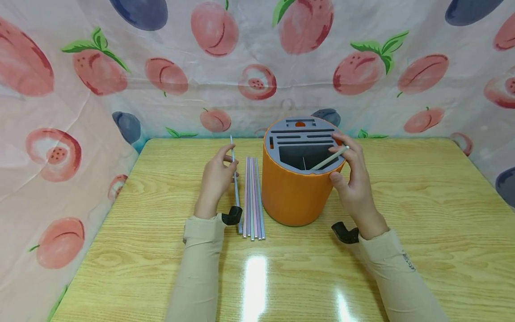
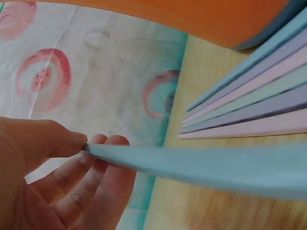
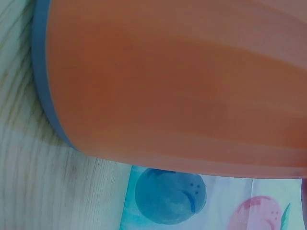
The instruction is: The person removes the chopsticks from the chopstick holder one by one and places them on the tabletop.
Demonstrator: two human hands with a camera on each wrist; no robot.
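An orange round utensil holder (image 1: 295,197) with a grey slotted top stands upright on the table. A pale chopstick (image 1: 331,158) leans out of its large compartment toward the right rim. My left hand (image 1: 217,176) pinches a light blue chopstick (image 2: 192,165) near one end, between thumb and fingers. Beside that stick, left of the holder, several pastel chopsticks (image 1: 253,197) lie side by side. My right hand (image 1: 354,176) holds the holder's right side, thumb at the outer wall and fingertips over the top, close to the leaning chopstick. Only the holder's wall (image 3: 168,91) fills the right wrist view.
The wooden table (image 1: 132,250) extends around the holder on all sides. A fruit-print cloth (image 1: 297,89) hangs behind the table and along its sides. Black wrist mounts (image 1: 232,216) sit at both cuffs.
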